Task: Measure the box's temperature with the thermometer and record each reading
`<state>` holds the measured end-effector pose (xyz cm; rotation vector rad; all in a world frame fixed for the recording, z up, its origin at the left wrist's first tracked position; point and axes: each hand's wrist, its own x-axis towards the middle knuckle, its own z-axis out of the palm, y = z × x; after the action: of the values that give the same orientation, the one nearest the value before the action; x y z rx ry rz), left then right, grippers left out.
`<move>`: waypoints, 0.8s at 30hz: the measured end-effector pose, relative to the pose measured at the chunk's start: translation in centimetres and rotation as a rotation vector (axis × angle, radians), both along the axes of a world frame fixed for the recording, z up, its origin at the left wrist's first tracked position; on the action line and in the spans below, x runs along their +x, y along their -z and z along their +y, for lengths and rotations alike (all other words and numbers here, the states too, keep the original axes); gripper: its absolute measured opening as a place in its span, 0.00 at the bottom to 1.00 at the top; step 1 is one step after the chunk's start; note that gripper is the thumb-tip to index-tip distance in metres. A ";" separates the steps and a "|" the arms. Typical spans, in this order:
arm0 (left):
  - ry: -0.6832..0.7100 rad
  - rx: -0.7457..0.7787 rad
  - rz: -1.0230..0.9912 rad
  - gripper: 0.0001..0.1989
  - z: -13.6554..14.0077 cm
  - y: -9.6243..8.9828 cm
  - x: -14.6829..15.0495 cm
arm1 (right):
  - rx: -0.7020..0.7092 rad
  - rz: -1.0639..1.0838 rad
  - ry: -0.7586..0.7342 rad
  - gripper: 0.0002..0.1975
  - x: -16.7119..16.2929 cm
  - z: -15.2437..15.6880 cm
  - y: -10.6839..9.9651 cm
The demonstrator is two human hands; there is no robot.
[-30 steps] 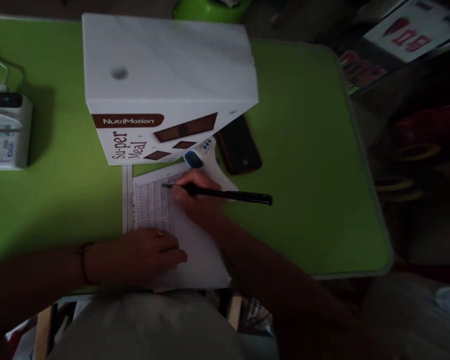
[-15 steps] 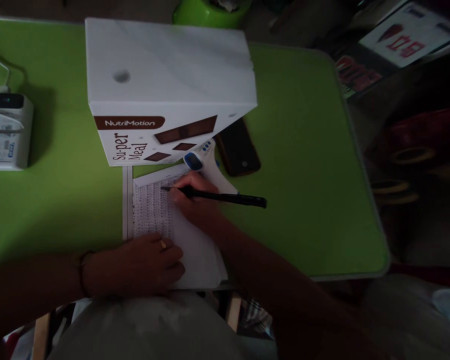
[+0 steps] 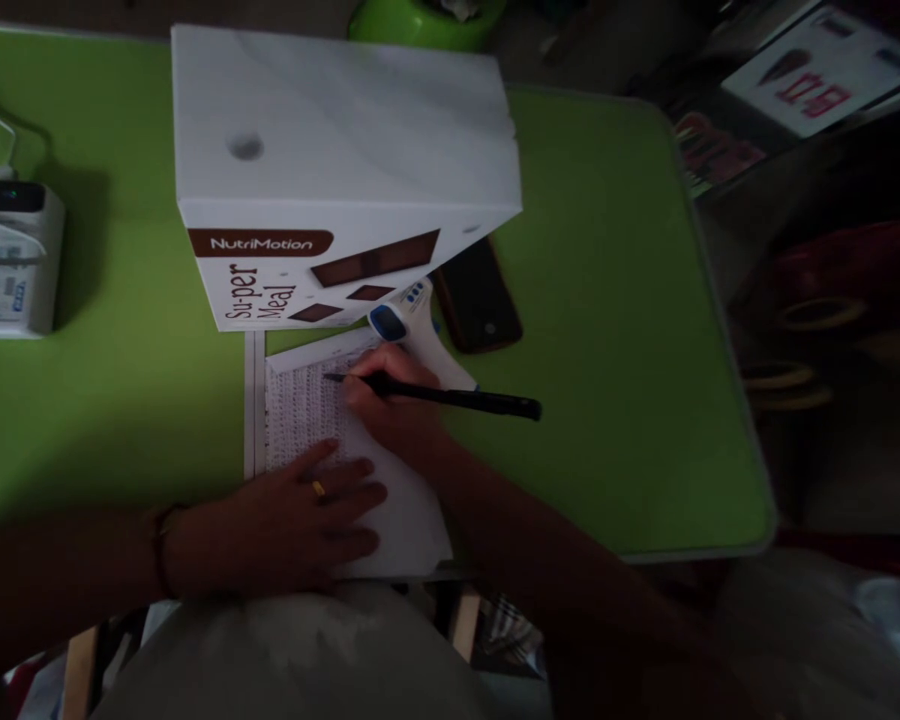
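A black pen (image 3: pixel 465 398) is pinched in my right hand (image 3: pixel 394 395), its tip on a sheet of paper (image 3: pixel 397 510) covered in rows of small handwriting. My left hand (image 3: pixel 292 525) lies flat with fingers spread over the lower part of the sheet; a gold ring is on one finger. Just beyond my right hand is a white and blue handheld device (image 3: pixel 424 335) like an infrared thermometer. A dark smartphone (image 3: pixel 482 295) lies beside it, partly behind the box. Another sheet's edge (image 3: pixel 254 400) shows to the left of the written page.
A large white NutriMotion box (image 3: pixel 345 125) stands at the back of the green table (image 3: pixel 615 300). At the left is a white charger-like block (image 3: pixel 19 265) with a cable. Behind the table sits a green container (image 3: pixel 424 25); rolls of tape (image 3: pixel 821 313) are at the right.
My left hand's fingers have straightened and spread out over the paper, having been curled before. My right hand and the pen have hardly moved.
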<state>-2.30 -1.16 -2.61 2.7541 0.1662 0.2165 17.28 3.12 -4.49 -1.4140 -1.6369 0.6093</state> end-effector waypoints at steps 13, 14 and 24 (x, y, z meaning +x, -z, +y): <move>0.006 -0.043 -0.024 0.21 0.1 0.4 -0.2 | -0.010 -0.019 -0.005 0.07 -0.1 -0.2 -0.3; 0.007 -0.046 -0.022 0.21 0.1 0.4 -0.2 | -0.012 -0.015 -0.017 0.08 -0.1 -0.2 -0.3; 0.016 -0.073 -0.001 0.19 0.4 -0.2 -0.3 | -0.037 0.050 0.052 0.07 0.3 -0.2 0.3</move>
<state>-2.57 -0.78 -2.42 2.6818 0.1492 0.2035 17.56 2.92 -4.78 -1.4523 -1.5522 0.6429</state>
